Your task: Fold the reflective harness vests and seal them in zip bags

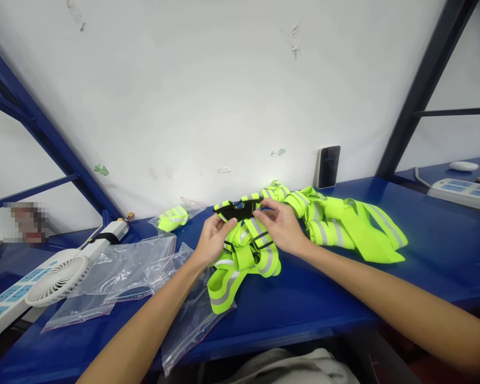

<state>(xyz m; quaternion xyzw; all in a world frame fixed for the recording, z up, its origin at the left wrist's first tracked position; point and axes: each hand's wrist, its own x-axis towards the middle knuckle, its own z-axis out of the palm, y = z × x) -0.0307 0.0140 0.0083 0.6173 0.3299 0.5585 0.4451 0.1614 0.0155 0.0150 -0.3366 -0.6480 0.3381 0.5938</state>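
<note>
Nearest, clear plastic bags [144, 272] lie at seven o'clock on the blue bench [444, 256]. At center, the left hand [214, 240] and right hand [282, 226] each pinch the black strap [238, 209] of a neon reflective vest [248, 256], seemingly folding it; tucking the loose bands neatly looks next. More vests [344, 224] lie at two o'clock, with a white wall [224, 80] beyond.

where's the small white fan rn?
In the head view, the white fan lies at the far left of the blue table, on the white power strip and beside the clear plastic bags, left of the left hand.
</note>
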